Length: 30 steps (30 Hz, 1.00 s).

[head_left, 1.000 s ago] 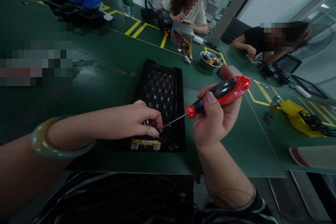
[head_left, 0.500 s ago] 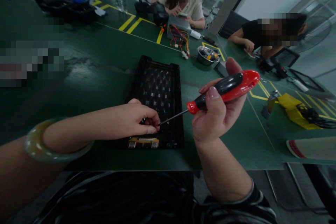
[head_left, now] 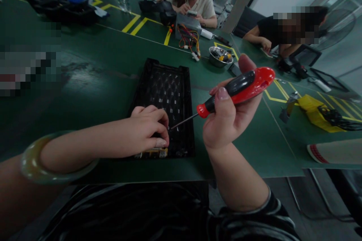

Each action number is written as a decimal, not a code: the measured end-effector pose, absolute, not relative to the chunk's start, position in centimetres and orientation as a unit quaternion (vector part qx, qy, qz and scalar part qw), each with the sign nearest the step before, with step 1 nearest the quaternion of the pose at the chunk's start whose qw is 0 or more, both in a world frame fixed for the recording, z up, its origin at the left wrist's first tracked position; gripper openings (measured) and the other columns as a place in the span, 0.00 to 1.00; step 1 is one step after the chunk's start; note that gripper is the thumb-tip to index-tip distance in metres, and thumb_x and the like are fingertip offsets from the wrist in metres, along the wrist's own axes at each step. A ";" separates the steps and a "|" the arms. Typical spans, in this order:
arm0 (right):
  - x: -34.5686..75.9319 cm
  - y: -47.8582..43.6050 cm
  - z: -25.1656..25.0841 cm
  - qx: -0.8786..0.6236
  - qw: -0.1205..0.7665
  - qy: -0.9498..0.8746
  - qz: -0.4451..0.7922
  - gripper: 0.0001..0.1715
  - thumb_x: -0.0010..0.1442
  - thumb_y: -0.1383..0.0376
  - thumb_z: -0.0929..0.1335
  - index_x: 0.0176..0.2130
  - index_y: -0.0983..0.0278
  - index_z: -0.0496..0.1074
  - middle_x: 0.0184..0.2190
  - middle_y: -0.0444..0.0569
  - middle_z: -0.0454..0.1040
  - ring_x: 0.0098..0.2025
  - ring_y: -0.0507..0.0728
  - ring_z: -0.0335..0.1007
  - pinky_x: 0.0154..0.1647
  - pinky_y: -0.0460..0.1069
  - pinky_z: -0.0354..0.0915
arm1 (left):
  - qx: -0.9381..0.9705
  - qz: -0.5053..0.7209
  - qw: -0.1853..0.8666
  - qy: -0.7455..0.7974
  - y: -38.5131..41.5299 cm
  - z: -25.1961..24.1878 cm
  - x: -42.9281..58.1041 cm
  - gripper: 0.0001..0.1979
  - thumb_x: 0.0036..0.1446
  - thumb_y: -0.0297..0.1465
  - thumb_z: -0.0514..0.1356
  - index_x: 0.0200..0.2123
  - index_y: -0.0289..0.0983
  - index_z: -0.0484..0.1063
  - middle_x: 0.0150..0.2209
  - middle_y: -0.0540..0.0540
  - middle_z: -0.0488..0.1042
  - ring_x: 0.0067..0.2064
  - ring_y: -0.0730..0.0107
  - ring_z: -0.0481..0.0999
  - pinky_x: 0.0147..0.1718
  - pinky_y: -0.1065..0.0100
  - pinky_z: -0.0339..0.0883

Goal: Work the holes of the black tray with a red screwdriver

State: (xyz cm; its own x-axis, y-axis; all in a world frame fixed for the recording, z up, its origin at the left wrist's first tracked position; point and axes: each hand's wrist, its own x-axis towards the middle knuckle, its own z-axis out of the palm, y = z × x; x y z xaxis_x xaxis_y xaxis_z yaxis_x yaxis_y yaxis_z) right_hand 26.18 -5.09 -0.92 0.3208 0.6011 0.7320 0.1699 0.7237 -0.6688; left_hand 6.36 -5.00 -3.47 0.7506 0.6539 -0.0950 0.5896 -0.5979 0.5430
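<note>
Right hand: grip clamped round a screwdriver, glossy red-and-black handle, thin metal shaft slanting over a black panel. Panel dark, raised-rimmed, diamond-textured, flat on the smooth green bench near its front edge. Left hand curled above the tan circuit board; from here, can't tell whether its fingertips meet. Open room past the panel's far rim.

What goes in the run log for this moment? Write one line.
right hand: grips red-and-black screwdriver, tip toward left hand | left hand: curled over black panel, near circuit board | panel: on green table
</note>
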 end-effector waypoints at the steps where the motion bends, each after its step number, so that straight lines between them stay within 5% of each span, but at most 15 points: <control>1: 26.2 -5.1 -0.9 -0.343 0.735 -0.566 0.147 0.30 0.69 0.46 0.66 0.66 0.47 0.64 0.53 0.50 0.73 0.49 0.62 0.80 0.45 0.61 0.81 | 0.894 0.063 0.274 0.349 -5.2 -3.5 6.4 0.08 0.65 0.37 0.65 0.36 0.52 0.87 0.49 0.48 0.76 0.55 0.53 0.70 0.56 0.52 0.52; 14: 26.8 -5.4 -0.7 -0.399 0.693 -0.587 0.126 0.35 0.69 0.50 0.65 0.71 0.47 0.59 0.63 0.52 0.69 0.52 0.63 0.77 0.53 0.66 0.80 | 0.902 0.114 0.208 0.362 -6.1 -3.4 6.6 0.09 0.65 0.39 0.65 0.34 0.49 0.85 0.45 0.46 0.76 0.51 0.53 0.70 0.52 0.50 0.50; 24: 26.2 -5.4 -1.5 -0.349 0.726 -0.557 0.200 0.40 0.64 0.39 0.66 0.68 0.48 0.58 0.52 0.53 0.72 0.49 0.66 0.80 0.43 0.65 0.80 | 0.892 0.097 0.241 0.370 -5.3 -3.7 6.7 0.08 0.65 0.44 0.68 0.37 0.50 0.86 0.47 0.47 0.76 0.52 0.53 0.70 0.52 0.52 0.51; 30: 26.5 -6.1 -1.6 -0.296 0.715 -0.608 0.177 0.31 0.64 0.45 0.69 0.63 0.48 0.66 0.54 0.51 0.74 0.46 0.63 0.80 0.40 0.62 0.78 | 0.887 0.087 0.267 0.366 -4.0 -2.9 5.8 0.07 0.67 0.42 0.66 0.41 0.54 0.87 0.48 0.50 0.78 0.54 0.55 0.71 0.55 0.54 0.51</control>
State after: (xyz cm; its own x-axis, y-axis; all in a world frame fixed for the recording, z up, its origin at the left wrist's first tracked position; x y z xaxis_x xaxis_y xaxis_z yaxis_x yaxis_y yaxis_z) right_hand 26.52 -6.06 -1.62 0.1967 0.6136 0.7647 0.1067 0.7620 -0.6388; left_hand 5.76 -4.01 -2.87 0.7177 0.6951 -0.0413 0.6026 -0.5902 0.5372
